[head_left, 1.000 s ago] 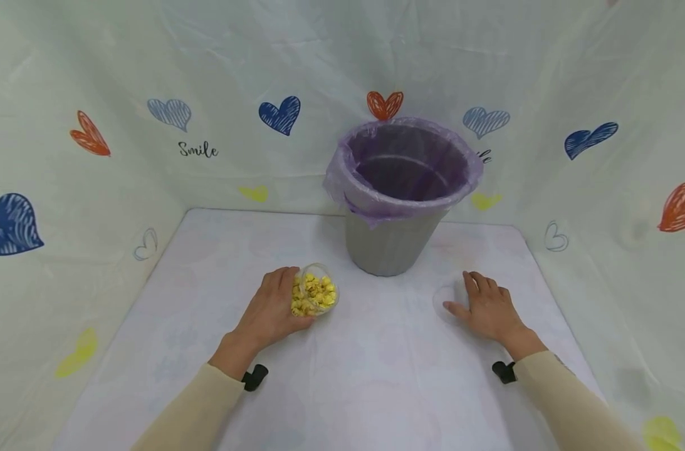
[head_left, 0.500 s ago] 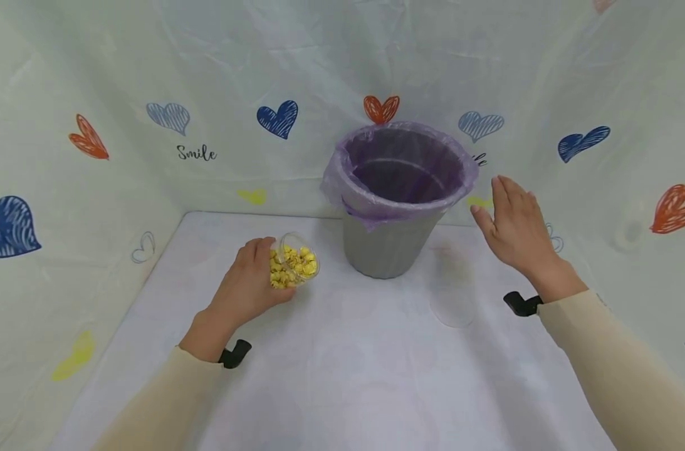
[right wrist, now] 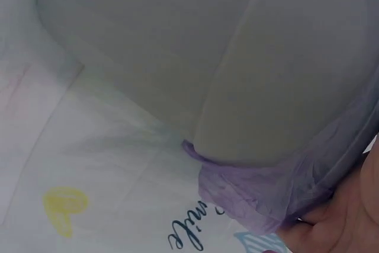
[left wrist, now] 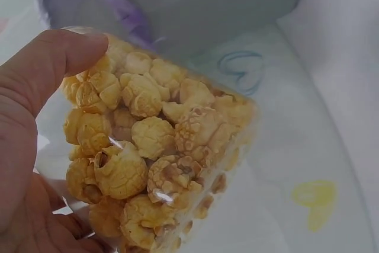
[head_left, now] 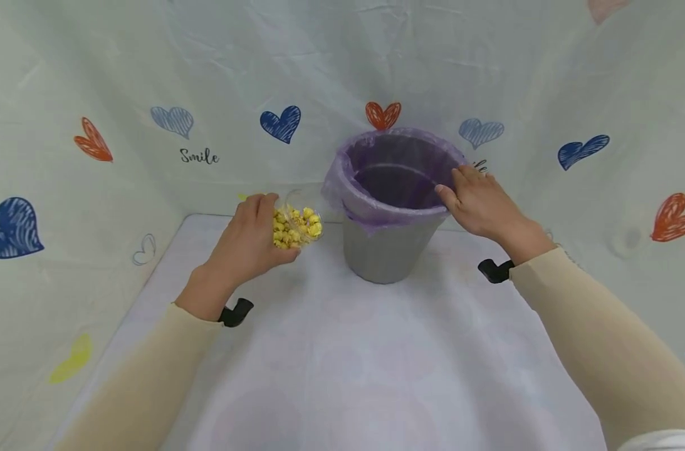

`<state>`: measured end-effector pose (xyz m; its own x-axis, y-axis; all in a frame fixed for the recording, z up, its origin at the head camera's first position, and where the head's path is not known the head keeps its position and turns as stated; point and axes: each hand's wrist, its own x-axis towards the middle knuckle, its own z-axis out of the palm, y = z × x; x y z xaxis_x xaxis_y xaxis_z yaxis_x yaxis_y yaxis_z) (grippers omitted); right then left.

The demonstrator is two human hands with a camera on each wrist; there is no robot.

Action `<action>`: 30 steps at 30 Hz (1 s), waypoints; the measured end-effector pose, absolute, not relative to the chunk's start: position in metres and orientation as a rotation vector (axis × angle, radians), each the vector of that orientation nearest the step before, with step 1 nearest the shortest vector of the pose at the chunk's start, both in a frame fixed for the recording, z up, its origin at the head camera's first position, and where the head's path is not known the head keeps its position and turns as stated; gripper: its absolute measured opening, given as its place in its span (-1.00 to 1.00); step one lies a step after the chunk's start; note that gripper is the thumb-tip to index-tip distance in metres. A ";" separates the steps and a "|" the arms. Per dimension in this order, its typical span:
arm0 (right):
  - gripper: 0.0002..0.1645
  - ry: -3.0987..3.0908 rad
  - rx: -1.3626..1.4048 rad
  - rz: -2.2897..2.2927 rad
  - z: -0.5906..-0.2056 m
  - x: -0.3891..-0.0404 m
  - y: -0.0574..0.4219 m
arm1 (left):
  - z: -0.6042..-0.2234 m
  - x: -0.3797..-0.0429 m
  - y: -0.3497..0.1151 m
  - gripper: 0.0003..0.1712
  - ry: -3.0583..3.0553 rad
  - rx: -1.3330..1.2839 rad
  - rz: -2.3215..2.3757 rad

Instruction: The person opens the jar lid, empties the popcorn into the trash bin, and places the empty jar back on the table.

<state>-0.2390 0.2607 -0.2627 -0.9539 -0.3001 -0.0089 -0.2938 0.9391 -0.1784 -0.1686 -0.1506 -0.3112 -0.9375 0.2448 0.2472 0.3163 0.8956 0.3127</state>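
Note:
In the head view my left hand [head_left: 243, 244] grips a clear jar [head_left: 294, 227] full of yellow popcorn, raised to the left of a grey trash can [head_left: 384, 250]. The left wrist view shows the thumb across the side of the tilted jar [left wrist: 155, 140], with the popcorn [left wrist: 121, 170] packed inside. My right hand [head_left: 482, 203] holds the right side of the can's rim, over the purple bin liner [head_left: 376, 208]. Close up in the right wrist view, curled fingers [right wrist: 308, 235] meet the folded liner [right wrist: 249, 194]. No popcorn shows inside the can.
The can stands at the back of a white-covered table [head_left: 353, 351]. Behind and beside it hangs a pale sheet [head_left: 235, 75] printed with hearts and the word Smile. A black camera mount sits on each wrist.
My left hand has lifted the jar off the table, up and away from me. The right hand has left the clear round lid on the table, risen, and come in to the can's rim.

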 end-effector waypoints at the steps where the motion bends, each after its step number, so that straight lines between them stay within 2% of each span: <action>1: 0.03 3.041 -0.460 -0.270 -0.263 -0.239 0.261 | -0.305 -0.172 -0.149 0.23 -2.860 -0.434 -0.522; 15: 0.03 3.014 -0.424 -0.300 -0.264 -0.239 0.257 | -0.220 -0.223 -0.122 0.22 -2.856 -0.541 -0.405; 21: 0.02 3.016 -0.428 -0.309 -0.267 -0.239 0.255 | -0.201 -0.242 -0.106 0.21 -2.913 -0.596 -0.230; 25: 0.02 3.020 -0.424 -0.315 -0.267 -0.238 0.255 | -0.193 -0.252 -0.093 0.26 -2.928 -0.634 -0.111; 30: 0.02 3.024 -0.421 -0.323 -0.267 -0.236 0.258 | -0.189 -0.258 -0.077 0.21 -2.944 -0.667 0.000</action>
